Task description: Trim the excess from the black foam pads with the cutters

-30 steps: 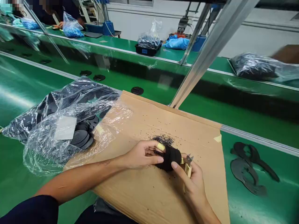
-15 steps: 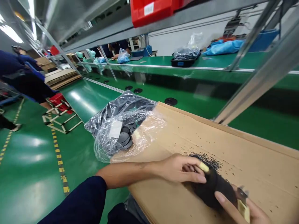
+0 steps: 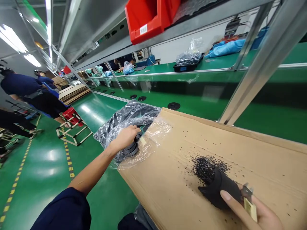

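Observation:
My right hand (image 3: pixel 254 207) is closed on a bent black sheet-like piece (image 3: pixel 220 188), held low over the cardboard (image 3: pixel 153 182). A small metal-tipped hand tool (image 3: pixel 247 191) is in the same hand; a pale yellow part shows by the fingers, and I cannot tell if it is the tool's or a finger wrap. Small black bits (image 3: pixel 203 167) lie piled just beyond the piece. To the left, my left hand (image 3: pixel 127 137) reaches into a clear plastic bag (image 3: pixel 120 118), its fingers curled over black discs (image 3: pixel 131 149). Its fingertips are partly hidden.
Several black discs (image 3: pixel 174 105) lie along the green bench behind the cardboard. A metal post (image 3: pixel 249 70) rises at the right, and a red bin (image 3: pixel 148 22) sits on the shelf overhead. A black tray (image 3: pixel 188 65) stands behind. People (image 3: pixel 31 83) are at far left.
My left hand has left the bent black piece and moved left to the discs in the bag. My right hand still holds the piece and the tool. The view has shifted slightly.

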Demonstrator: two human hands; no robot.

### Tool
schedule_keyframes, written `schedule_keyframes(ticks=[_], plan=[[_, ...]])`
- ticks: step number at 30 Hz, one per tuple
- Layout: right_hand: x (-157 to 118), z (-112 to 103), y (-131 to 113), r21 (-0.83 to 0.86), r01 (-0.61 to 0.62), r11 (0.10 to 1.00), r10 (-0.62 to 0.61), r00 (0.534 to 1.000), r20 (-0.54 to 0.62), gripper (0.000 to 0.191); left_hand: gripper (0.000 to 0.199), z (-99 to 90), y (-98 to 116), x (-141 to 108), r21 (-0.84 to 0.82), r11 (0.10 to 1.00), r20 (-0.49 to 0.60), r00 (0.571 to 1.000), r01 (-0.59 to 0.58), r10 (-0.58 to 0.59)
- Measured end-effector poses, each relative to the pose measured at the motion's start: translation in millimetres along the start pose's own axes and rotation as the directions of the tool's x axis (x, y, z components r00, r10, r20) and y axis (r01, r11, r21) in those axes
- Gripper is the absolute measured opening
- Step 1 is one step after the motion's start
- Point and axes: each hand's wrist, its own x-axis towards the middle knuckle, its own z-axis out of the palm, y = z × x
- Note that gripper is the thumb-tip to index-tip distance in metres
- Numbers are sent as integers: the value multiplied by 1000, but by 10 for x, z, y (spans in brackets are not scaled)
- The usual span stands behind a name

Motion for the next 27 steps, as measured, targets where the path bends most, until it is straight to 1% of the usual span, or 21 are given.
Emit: schedule_keyframes(ticks=[3, 6, 8, 10, 12, 13, 14, 16, 17, 18, 19, 21, 23, 25, 26, 27], plan=[[-17, 28, -95, 11, 2, 1000, -2, 1000, -10, 55, 24, 152, -9, 196, -43, 999, -4, 1000, -17, 17], [-61, 44, -172, 39, 12, 999, -12, 1000, 0, 53, 24, 219, -5, 296, -109, 993, -46, 998, -37, 32], [-90, 45, -209, 62, 20, 998, -20, 1000, 0, 52, 26, 197, -18, 291, -167, 983, -107, 993, -70, 53], [-110, 48, -240, 81, 28, 996, -27, 999, -19, 50, 27, 136, -12, 245, -219, 968, -174, 981, -123, 85], [-119, 62, -265, 121, 29, 992, -28, 1000, -10, 47, 28, 67, 58, 175, -325, 921, -275, 953, -214, 124], [-122, 74, -274, 158, 27, 987, -27, 1000, 2, 46, 27, 36, 130, 138, -421, 861, -350, 927, -286, 137], [-126, 88, -279, 201, 22, 979, -26, 999, 20, 47, 25, 12, 231, 102, -529, 763, -431, 892, -371, 135], [-140, 118, -285, 288, 7, 958, -23, 998, 54, 50, 19, -19, 516, 43, -703, 480, -557, 826, -525, 88], [-152, 131, -289, 324, -6, 946, -16, 998, 65, 52, 15, -27, 691, 22, -747, 343, -585, 808, -570, 68], [-169, 142, -297, 354, -23, 935, -5, 997, 79, 54, 12, -32, 878, 8, -767, 247, -595, 801, -592, 69], [-188, 151, -311, 380, -42, 924, 6, 996, 94, 54, 11, -34, 1068, 1, -776, 180, -599, 796, -604, 85], [-233, 162, -359, 428, -63, 902, 24, 995, 95, 55, 16, -28, 1422, 7, -766, 110, -618, 773, -633, 141], [-277, 167, -424, 467, -65, 882, 42, 997, 60, 52, 20, -6, 1697, 32, -725, 86, -660, 726, -683, 193], [-312, 168, -479, 494, -52, 868, 54, 998, 9, 48, 23, 34, 1867, 57, -685, 79, -697, 684, -724, 215], [-326, 168, -497, 499, -43, 865, 55, 998, -11, 47, 24, 58, 1914, 65, -675, 78, -707, 673, -734, 216], [-338, 168, -507, 495, -32, 868, 49, 999, -21, 47, 24, 83, 1941, 66, -674, 78, -709, 672, -735, 213]])
